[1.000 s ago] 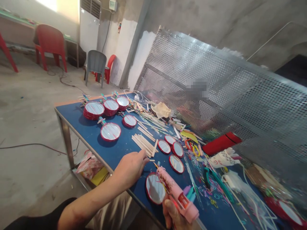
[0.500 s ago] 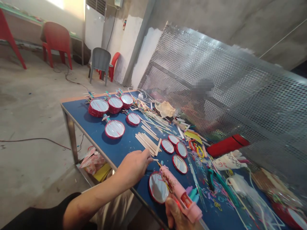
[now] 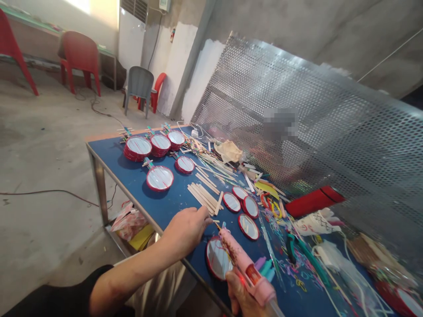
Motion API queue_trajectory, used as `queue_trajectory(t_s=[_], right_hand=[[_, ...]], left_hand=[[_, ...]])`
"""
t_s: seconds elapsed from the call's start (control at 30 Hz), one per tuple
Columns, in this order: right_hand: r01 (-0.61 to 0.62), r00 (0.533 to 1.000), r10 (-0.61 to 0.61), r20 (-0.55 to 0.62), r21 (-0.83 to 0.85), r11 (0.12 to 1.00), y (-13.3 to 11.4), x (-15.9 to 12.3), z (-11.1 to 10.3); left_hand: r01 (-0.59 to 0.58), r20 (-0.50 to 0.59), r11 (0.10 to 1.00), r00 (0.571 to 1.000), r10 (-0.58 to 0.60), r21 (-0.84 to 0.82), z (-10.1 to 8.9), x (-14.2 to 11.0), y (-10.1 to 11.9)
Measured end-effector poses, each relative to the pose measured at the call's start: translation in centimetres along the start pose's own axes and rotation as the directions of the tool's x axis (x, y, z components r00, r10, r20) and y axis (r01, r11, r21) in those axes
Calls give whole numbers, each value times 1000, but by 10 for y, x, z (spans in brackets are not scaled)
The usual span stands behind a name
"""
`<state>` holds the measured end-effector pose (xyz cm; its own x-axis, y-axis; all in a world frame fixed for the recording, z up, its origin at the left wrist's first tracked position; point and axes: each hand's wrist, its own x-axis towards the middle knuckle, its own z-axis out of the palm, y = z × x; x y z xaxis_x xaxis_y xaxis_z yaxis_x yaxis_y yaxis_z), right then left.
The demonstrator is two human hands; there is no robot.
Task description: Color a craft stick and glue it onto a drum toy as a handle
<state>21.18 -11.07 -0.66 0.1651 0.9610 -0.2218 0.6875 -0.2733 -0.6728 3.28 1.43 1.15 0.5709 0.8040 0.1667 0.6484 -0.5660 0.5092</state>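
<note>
My left hand [image 3: 187,230] is closed in a pinch on a small wooden stick piece [image 3: 215,221] just above the blue table [image 3: 132,180]. My right hand [image 3: 243,299] grips a pink glue gun [image 3: 246,266], its nozzle pointing at the stick piece. Below the gun lies a red-rimmed round mirror [image 3: 216,259]. A pile of wooden sticks [image 3: 205,196] lies just beyond my left hand.
Three more small mirrors [image 3: 241,207] lie right of the sticks; larger ones [image 3: 148,147] stand stacked at the table's far end. Coloured scraps, green pliers [image 3: 292,246] and a red case [image 3: 312,200] clutter the right side. A perforated metal screen [image 3: 313,132] backs the table. Chairs stand beyond.
The view has shifted slightly; both hands hold their places, with the glue gun's nozzle still at the stick piece.
</note>
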Motion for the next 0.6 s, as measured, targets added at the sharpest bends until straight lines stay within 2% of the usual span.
queue_trajectory(t_s=[0.07, 0.13, 0.3, 0.6], right_hand=[[-86, 995, 91, -42, 113, 990, -3, 0, 1], [-116, 990, 127, -67, 151, 982, -8, -1, 1], [-135, 988, 144, -63, 128, 983, -14, -2, -1], [-136, 989, 143, -46, 134, 982, -6, 2, 2]], left_hand=[[1, 4, 1000, 1000, -1, 1, -1, 0, 1], [2, 5, 1000, 1000, -2, 2, 0, 0, 1], [-6, -5, 1000, 1000, 6, 4, 2, -1, -1], [-15, -20, 1000, 1000, 16, 8, 4, -1, -2]])
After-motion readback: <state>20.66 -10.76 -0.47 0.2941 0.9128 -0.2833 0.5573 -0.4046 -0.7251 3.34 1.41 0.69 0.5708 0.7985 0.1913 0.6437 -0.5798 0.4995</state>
